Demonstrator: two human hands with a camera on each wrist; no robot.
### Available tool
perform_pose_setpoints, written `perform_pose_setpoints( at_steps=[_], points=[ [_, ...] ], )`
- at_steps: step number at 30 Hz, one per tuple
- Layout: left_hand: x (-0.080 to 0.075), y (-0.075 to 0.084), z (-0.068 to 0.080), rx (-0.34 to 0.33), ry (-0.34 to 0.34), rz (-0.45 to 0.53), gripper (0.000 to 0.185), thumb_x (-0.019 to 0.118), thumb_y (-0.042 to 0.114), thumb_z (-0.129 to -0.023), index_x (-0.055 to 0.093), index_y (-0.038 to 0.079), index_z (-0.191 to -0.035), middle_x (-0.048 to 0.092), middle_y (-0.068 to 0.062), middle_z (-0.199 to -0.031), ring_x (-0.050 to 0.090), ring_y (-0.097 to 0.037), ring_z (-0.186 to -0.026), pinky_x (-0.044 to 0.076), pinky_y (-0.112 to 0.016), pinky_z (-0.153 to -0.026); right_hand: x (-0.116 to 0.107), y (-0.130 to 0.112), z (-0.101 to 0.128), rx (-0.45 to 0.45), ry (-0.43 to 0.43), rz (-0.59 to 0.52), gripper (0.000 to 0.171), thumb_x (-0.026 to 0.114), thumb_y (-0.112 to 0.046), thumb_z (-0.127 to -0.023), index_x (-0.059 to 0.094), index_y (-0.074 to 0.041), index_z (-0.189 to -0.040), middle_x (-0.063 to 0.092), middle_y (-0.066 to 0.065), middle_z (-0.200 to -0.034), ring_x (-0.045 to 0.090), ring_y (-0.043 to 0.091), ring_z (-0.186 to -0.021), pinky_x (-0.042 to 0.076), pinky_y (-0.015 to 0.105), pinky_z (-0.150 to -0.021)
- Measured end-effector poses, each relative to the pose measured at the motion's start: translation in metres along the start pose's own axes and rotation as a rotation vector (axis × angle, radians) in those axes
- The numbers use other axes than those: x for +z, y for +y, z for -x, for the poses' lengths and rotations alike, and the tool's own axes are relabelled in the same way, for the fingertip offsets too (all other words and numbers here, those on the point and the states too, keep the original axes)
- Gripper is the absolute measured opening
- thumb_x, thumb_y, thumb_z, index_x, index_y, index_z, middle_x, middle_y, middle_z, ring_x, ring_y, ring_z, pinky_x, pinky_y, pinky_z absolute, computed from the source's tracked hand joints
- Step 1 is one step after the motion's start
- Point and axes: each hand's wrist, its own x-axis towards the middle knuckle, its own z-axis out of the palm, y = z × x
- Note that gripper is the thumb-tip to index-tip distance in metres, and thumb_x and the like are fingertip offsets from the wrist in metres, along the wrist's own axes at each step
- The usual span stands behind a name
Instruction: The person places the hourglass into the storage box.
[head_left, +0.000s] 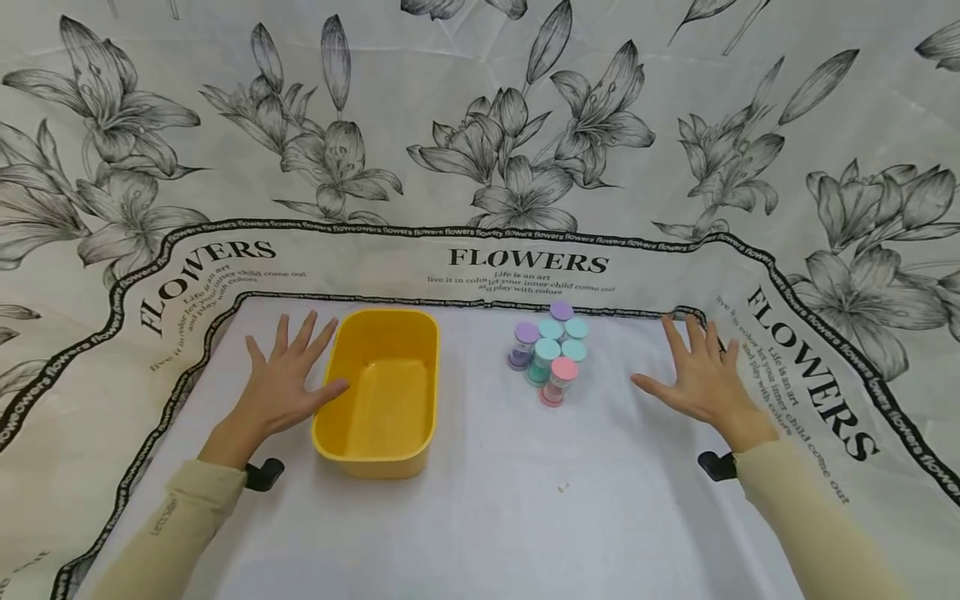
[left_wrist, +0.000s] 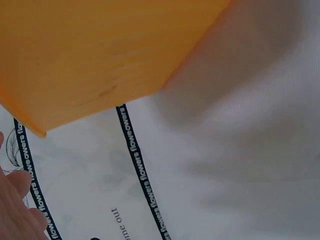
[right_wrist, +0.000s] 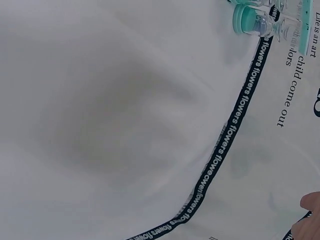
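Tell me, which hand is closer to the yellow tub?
Left. The left hand lies flat right beside the yellow tub, its thumb at the tub's side. The right hand rests far across the cloth, beyond the little jars.

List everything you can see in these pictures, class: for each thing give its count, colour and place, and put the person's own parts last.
Tub: one, yellow, empty, left of centre on the cloth.
Jars: a cluster of about seven, clear with purple, teal and pink lids, right of centre.
Cloth: one, white with grey flower prints and black FLOWERS lettering, covering the table and the backdrop.
Wrist mounts: two, black, one at each wrist.
Sleeves: two, beige, on both forearms.
Left hand: one, fingers spread flat on the cloth, thumb at the tub's left wall.
Right hand: one, fingers spread flat on the cloth, right of the jars, apart from them.
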Motion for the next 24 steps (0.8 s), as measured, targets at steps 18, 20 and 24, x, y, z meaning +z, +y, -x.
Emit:
perform_pose_setpoints(
  at_steps=[18, 20, 24],
  points=[
    [0.013, 0.015, -0.002, 0.044, -0.062, 0.245, 0.085, 0.061, 0.058, -0.094, 0.027, 0.026, -0.165, 0.014, -0.011, -0.174, -0.008, -0.054, -0.155, -0.001, -0.087, -0.110, 0.026, -0.023, -0.012, 0.018, -0.073, -0.351, 0.100, 0.058, -0.057, -0.098, 0.005, -0.005, -0.166, 0.008, 0.035, -0.167, 0.003, 0.066, -0.149, 0.008, 0.084, -0.113],
    [0.013, 0.016, -0.003, 0.051, -0.069, 0.240, 0.085, 0.063, 0.058, -0.093, 0.029, 0.027, -0.164, 0.014, -0.009, -0.174, -0.007, -0.055, -0.155, 0.001, -0.088, -0.109, 0.032, -0.021, -0.013, 0.015, -0.067, -0.407, 0.099, 0.060, -0.053, -0.099, 0.006, -0.003, -0.165, 0.010, 0.034, -0.167, 0.006, 0.061, -0.151, 0.010, 0.079, -0.117],
    [0.015, 0.017, -0.003, 0.055, -0.092, 0.258, 0.085, 0.065, 0.054, -0.093, 0.027, 0.028, -0.165, 0.013, -0.008, -0.174, -0.003, -0.056, -0.155, 0.007, -0.088, -0.109, 0.043, -0.024, -0.017, 0.035, -0.076, -0.488, 0.100, 0.062, -0.053, -0.098, 0.006, -0.004, -0.165, 0.012, 0.029, -0.169, 0.012, 0.053, -0.155, 0.015, 0.072, -0.121]
  ],
)
